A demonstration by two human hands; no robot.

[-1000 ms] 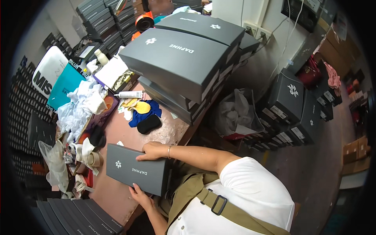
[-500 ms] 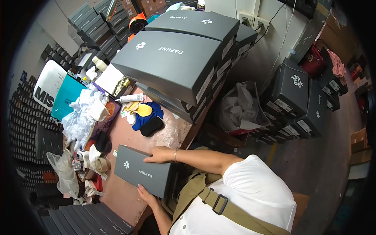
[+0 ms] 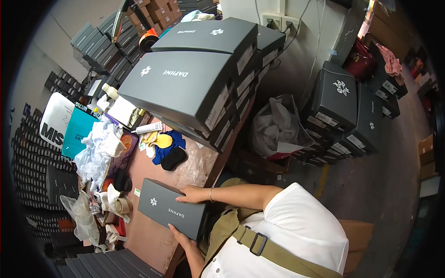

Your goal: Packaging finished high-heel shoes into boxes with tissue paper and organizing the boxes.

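A closed dark grey shoebox point(image 3: 160, 213) with a white flower emblem lies on the pinkish worktable point(image 3: 148, 235), close to my body. My right hand point(image 3: 192, 194), with a bracelet at the wrist, holds one long side, its thumb lying over the lid. On the opposite long side, my left hand point(image 3: 182, 237) grips the edge, with some of its fingers hidden by the box. Beyond the box lie a black pad point(image 3: 174, 159), a blue cloth point(image 3: 162, 150) and a yellow sponge-like piece point(image 3: 163, 141). A white tube point(image 3: 148, 128) lies beside them.
Large grey boxes point(image 3: 181, 83) stand stacked at the table's far right. Crumpled pale paper point(image 3: 99, 148) fills a container on the left. More grey boxes point(image 3: 106, 265) line the lower left. On the right are a bag of plastic waste point(image 3: 278, 127) and stacked boxes point(image 3: 331, 99).
My head view has shifted, so the stacked boxes sit farther left in the picture. Both hands keep nearly the same hold on the shoebox, and its lid stays closed.
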